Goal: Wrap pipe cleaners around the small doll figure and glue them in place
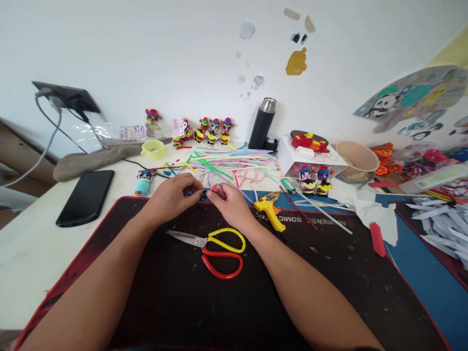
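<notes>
Both of my hands meet above the far edge of the black mat [175, 292]. My left hand [175, 195] is closed, its thumb and fingertips pinching a small dark blue piece. Close beside it, my right hand [228, 202] is closed around a small red and pink piece [215, 187], with a dark bit between the two hands. Its exact shape is too small to tell. Scissors [199, 241] with one yellow and one red handle lie just below my hands. A yellow glue gun [270, 209] rests to the right of my right hand.
Pastel pipe cleaners [226, 158] lie behind my hands. A black phone [86, 197] and yellow tape roll [153, 149] are at left. Behind stand small dolls [214, 131] and a dark thermos [262, 124]. A white box [310, 163], a bowl [357, 158] and paper strips [444, 224] are at right.
</notes>
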Motion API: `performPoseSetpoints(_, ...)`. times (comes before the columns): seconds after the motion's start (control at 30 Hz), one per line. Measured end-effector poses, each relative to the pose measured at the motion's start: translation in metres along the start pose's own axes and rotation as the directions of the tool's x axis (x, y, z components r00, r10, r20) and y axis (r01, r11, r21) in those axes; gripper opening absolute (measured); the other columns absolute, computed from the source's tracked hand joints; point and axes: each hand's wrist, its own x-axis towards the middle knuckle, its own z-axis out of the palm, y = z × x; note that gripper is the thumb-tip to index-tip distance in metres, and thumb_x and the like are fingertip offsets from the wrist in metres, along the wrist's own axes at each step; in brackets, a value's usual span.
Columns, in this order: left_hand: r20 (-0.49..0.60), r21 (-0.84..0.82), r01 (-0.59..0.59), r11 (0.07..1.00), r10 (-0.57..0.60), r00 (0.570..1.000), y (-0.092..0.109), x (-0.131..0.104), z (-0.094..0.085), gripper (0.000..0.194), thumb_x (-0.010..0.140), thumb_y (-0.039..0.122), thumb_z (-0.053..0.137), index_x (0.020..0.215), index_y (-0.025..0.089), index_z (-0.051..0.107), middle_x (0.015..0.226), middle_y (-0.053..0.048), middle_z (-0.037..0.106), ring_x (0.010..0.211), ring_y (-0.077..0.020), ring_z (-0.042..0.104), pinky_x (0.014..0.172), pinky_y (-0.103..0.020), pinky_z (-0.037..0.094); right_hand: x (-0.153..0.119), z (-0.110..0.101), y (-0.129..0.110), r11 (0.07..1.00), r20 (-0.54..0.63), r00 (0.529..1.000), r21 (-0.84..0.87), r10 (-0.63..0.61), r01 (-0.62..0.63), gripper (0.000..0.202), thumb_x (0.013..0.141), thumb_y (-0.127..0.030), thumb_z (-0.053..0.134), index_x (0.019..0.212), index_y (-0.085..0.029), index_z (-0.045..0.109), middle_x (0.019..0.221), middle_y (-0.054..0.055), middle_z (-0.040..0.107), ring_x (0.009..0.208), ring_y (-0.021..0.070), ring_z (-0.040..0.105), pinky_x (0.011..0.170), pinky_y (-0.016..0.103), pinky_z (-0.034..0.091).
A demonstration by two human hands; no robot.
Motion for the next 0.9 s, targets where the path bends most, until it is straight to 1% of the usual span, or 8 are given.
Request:
performPoseSetpoints(0.27, 0.035, -0.013, -0.018, 1.000, 0.018, 0.999, 0.0022, -0.0009, 0.0010, 0.022, 0.093, 0.038, 0.058, 0.091, 0.020, 0.071, 0.089, -0.005, 0.070, 0.081, -0.0217, 0.064, 0.074, -0.032, 0.047, 0.0005, 0.0009, 0.0016, 1.000, 0.015, 1.000, -0.017, -0.012, 0.012, 0.037, 0.092, -0.040, 0.063, 0.068, -0.024, 0.040, 0.066, -0.006, 0.038, 0.063, 0.0145, 0.037, 0.060, 0.030, 0.026)
performPoseSetpoints(0.37, 0.026, -0.031, -0.018, 0.999, 0.019, 0.999, 0.0023, -0.0006, 0.0010, 0.024, 0.094, 0.039, 0.058, 0.092, 0.020, 0.072, 0.088, -0.005, 0.070, 0.081, -0.0219, 0.064, 0.074, -0.033, 0.046, 0.0001, 0.0011, 0.0017, 1.000, 0.016, 1.000, -0.025, -0.016, 0.016, 0.036, 0.092, -0.038, 0.063, 0.069, -0.024, 0.040, 0.065, -0.007, 0.038, 0.063, 0.0144, 0.037, 0.060, 0.030, 0.026)
performPoseSetpoints(0.47, 0.006, -0.075, 0.005, 0.997, -0.005, 1.000, 0.0016, -0.0001, 0.0007, 0.027, 0.093, 0.042, 0.059, 0.094, 0.020, 0.075, 0.089, -0.006, 0.072, 0.082, -0.0230, 0.065, 0.075, -0.034, 0.047, -0.0003, 0.0012, 0.0010, 1.000, -0.005, 1.000, -0.023, -0.009, 0.009, 0.034, 0.092, -0.039, 0.062, 0.070, -0.023, 0.042, 0.066, -0.007, 0.039, 0.063, 0.0142, 0.038, 0.060, 0.029, 0.027)
performPoseSetpoints(0.6, 0.030, -0.145, 0.067, 0.987, -0.063, 0.998, 0.0014, -0.0001, -0.0005, 0.029, 0.092, 0.045, 0.061, 0.097, 0.021, 0.076, 0.093, -0.006, 0.077, 0.084, -0.0241, 0.067, 0.076, -0.034, 0.047, 0.0000, 0.0015, 0.0008, 1.000, -0.037, 0.999, 0.007, -0.007, 0.007, 0.032, 0.092, -0.041, 0.062, 0.072, -0.023, 0.045, 0.067, -0.006, 0.041, 0.064, 0.0144, 0.040, 0.060, 0.029, 0.029)
performPoseSetpoints(0.73, 0.044, -0.187, 0.108, 0.976, -0.102, 0.994, 0.0030, -0.0011, -0.0015, 0.028, 0.090, 0.048, 0.065, 0.094, 0.022, 0.075, 0.087, -0.004, 0.075, 0.079, -0.0224, 0.064, 0.071, -0.033, 0.046, 0.0004, 0.0019, 0.0018, 1.000, -0.049, 0.999, 0.013, -0.019, 0.019, 0.031, 0.091, -0.041, 0.063, 0.072, -0.023, 0.047, 0.067, -0.006, 0.042, 0.065, 0.0146, 0.040, 0.061, 0.029, 0.030)
performPoseSetpoints(0.9, 0.041, -0.198, 0.121, 0.973, -0.116, 0.992, 0.0055, -0.0017, -0.0022, 0.029, 0.088, 0.049, 0.065, 0.091, 0.022, 0.075, 0.083, -0.003, 0.073, 0.075, -0.0218, 0.063, 0.069, -0.032, 0.045, 0.0000, 0.0028, 0.0031, 0.999, -0.036, 0.999, 0.023, -0.022, 0.023, 0.029, 0.092, -0.041, 0.063, 0.074, -0.022, 0.049, 0.068, -0.006, 0.044, 0.065, 0.0147, 0.040, 0.061, 0.029, 0.030)
